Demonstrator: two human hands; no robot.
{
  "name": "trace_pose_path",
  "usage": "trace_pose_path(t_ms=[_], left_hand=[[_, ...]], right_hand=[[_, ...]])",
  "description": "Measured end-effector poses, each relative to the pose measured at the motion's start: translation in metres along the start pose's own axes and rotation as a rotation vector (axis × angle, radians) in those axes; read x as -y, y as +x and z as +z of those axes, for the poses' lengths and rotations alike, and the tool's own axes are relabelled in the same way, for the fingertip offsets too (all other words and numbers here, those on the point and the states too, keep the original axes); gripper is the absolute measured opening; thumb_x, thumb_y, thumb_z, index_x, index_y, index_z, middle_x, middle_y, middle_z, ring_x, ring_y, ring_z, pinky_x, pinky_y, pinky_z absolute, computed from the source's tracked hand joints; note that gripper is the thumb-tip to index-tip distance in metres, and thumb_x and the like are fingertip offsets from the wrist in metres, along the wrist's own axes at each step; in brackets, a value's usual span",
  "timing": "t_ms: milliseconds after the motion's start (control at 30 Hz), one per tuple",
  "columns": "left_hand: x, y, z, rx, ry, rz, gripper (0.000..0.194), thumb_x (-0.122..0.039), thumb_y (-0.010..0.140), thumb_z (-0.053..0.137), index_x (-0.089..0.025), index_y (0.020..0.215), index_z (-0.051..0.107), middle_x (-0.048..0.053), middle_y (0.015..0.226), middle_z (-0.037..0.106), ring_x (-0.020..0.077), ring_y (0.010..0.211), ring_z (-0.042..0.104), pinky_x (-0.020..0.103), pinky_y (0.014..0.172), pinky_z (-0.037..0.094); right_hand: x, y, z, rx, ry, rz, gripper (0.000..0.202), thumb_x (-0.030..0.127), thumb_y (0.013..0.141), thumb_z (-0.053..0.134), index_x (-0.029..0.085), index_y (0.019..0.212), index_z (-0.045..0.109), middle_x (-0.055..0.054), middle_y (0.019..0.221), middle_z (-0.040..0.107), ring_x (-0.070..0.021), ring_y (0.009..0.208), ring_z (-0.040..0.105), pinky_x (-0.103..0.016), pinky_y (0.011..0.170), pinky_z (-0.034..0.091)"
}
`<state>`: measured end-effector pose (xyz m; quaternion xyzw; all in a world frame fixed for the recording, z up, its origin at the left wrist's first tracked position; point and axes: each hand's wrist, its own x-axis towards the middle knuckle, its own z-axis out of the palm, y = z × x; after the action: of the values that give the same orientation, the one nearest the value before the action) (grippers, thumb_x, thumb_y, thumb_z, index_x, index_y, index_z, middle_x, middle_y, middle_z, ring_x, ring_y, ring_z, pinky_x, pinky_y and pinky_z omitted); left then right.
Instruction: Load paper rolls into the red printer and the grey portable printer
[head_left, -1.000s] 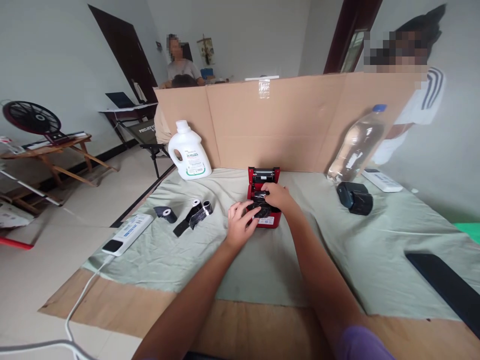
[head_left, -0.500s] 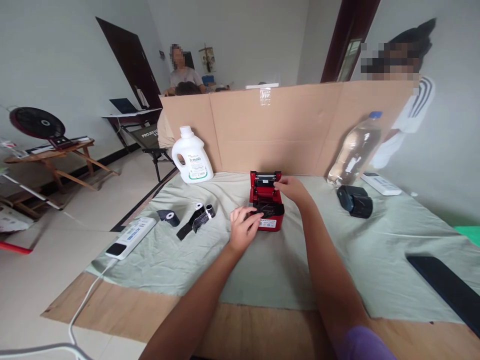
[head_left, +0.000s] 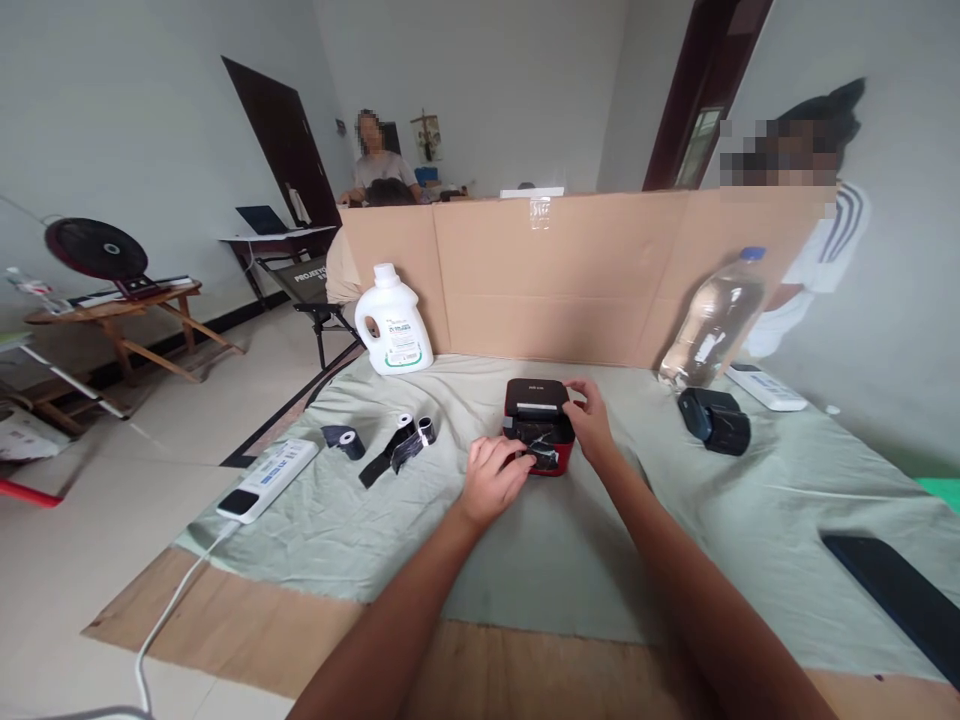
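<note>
A small red and black printer stands mid-table, its lid folded down over the body. At its front, a crinkled shiny black strip hangs over the red face and its white label. My left hand is at the front left, thumb and fingers closed on this strip. My right hand grips the right edge of the lid, thumb near its front and fingers behind. Whether the lid is fully latched I cannot tell.
Left lie several black rolls with loose ends and a white power strip. Behind stand a white jug, a cardboard screen and a water bottle. A black device and a phone lie right. People are beyond the screen.
The printer lid, upright before, has swung down toward me with my right hand on it. The black strip now shows over the front. My left hand has stayed at the front left.
</note>
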<state>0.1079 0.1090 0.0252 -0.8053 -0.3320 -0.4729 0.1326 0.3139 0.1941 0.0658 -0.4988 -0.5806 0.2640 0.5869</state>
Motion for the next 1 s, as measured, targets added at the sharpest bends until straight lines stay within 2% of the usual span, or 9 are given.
trace_pose_path(t_ms=[100, 200, 333, 433, 700, 767, 867, 933, 1000], left_hand=[[-0.002, 0.001, -0.001, -0.009, 0.002, 0.005, 0.021, -0.020, 0.094, 0.053, -0.028, 0.103, 0.070, 0.004, 0.104, 0.070, 0.0201, 0.099, 0.059, 0.037, 0.091, 0.039], [-0.002, 0.001, -0.001, -0.015, -0.015, -0.047, 0.021, -0.020, 0.094, 0.054, -0.028, 0.106, 0.068, 0.004, 0.112, 0.070, 0.0215, 0.104, 0.058, 0.038, 0.093, 0.039], [0.006, 0.003, 0.003, 0.039, -0.059, -0.282, 0.039, -0.028, 0.095, 0.051, -0.023, 0.134, 0.054, 0.010, 0.136, 0.059, 0.0254, 0.114, 0.055, 0.041, 0.098, 0.040], [0.012, 0.007, 0.007, 0.150, -0.126, -0.421, 0.052, -0.030, 0.097, 0.046, -0.021, 0.148, 0.038, 0.012, 0.139, 0.056, 0.0254, 0.110, 0.058, 0.042, 0.097, 0.043], [0.012, 0.016, 0.018, 0.150, -0.145, -0.491, 0.040, -0.027, 0.096, 0.042, -0.019, 0.135, 0.049, 0.012, 0.128, 0.061, 0.0254, 0.117, 0.058, 0.040, 0.100, 0.044], [0.010, 0.014, 0.019, 0.134, -0.179, -0.486, 0.039, -0.026, 0.097, 0.041, -0.019, 0.134, 0.050, 0.012, 0.132, 0.059, 0.0247, 0.123, 0.056, 0.041, 0.104, 0.042], [0.011, 0.007, 0.022, 0.079, -0.289, -0.496, 0.045, -0.029, 0.098, 0.043, -0.018, 0.141, 0.043, 0.014, 0.147, 0.047, 0.0241, 0.137, 0.044, 0.043, 0.113, 0.035], [0.013, 0.003, 0.024, 0.062, -0.367, -0.579, 0.054, -0.033, 0.097, 0.047, -0.017, 0.147, 0.036, 0.016, 0.152, 0.042, 0.0249, 0.140, 0.041, 0.045, 0.116, 0.034], [0.016, 0.001, 0.025, 0.102, -0.463, -0.699, 0.056, -0.036, 0.097, 0.048, -0.018, 0.149, 0.037, 0.014, 0.149, 0.046, 0.0253, 0.137, 0.045, 0.047, 0.115, 0.036]], right_hand=[[-0.013, -0.014, -0.004, 0.057, 0.078, 0.049, 0.060, 0.029, 0.070, 0.053, 0.026, 0.130, 0.048, -0.009, 0.141, 0.049, -0.0268, 0.131, 0.046, -0.043, 0.102, 0.044], [-0.022, -0.017, -0.001, 0.096, 0.264, 0.136, 0.068, 0.029, 0.070, 0.052, 0.025, 0.137, 0.039, -0.011, 0.147, 0.045, -0.0254, 0.133, 0.046, -0.045, 0.108, 0.041], [-0.021, -0.017, 0.007, 0.125, 0.364, 0.225, 0.070, 0.028, 0.070, 0.048, 0.024, 0.139, 0.035, -0.009, 0.150, 0.043, -0.0219, 0.133, 0.048, -0.042, 0.110, 0.042], [-0.016, -0.019, 0.010, 0.097, 0.316, 0.243, 0.069, 0.027, 0.073, 0.045, 0.022, 0.140, 0.034, -0.009, 0.150, 0.044, -0.0199, 0.134, 0.047, -0.039, 0.111, 0.042], [-0.008, -0.016, 0.014, 0.093, 0.171, 0.215, 0.065, 0.023, 0.075, 0.041, 0.020, 0.140, 0.039, -0.009, 0.143, 0.052, -0.0206, 0.129, 0.051, -0.040, 0.108, 0.044], [-0.008, -0.019, 0.016, 0.074, 0.233, 0.224, 0.060, 0.025, 0.075, 0.042, 0.019, 0.135, 0.043, -0.009, 0.140, 0.054, -0.0208, 0.127, 0.052, -0.040, 0.109, 0.043], [-0.010, -0.034, 0.016, 0.012, 0.306, 0.244, 0.053, 0.033, 0.079, 0.045, 0.018, 0.130, 0.047, -0.011, 0.139, 0.055, -0.0227, 0.128, 0.052, -0.042, 0.111, 0.040], [-0.014, -0.049, 0.010, -0.001, 0.299, 0.229, 0.053, 0.042, 0.085, 0.045, 0.019, 0.133, 0.047, -0.012, 0.142, 0.053, -0.0245, 0.132, 0.050, -0.045, 0.114, 0.037], [-0.020, -0.062, -0.002, 0.113, 0.263, 0.137, 0.057, 0.048, 0.088, 0.048, 0.021, 0.138, 0.046, -0.011, 0.147, 0.048, -0.0263, 0.140, 0.041, -0.048, 0.118, 0.030]])
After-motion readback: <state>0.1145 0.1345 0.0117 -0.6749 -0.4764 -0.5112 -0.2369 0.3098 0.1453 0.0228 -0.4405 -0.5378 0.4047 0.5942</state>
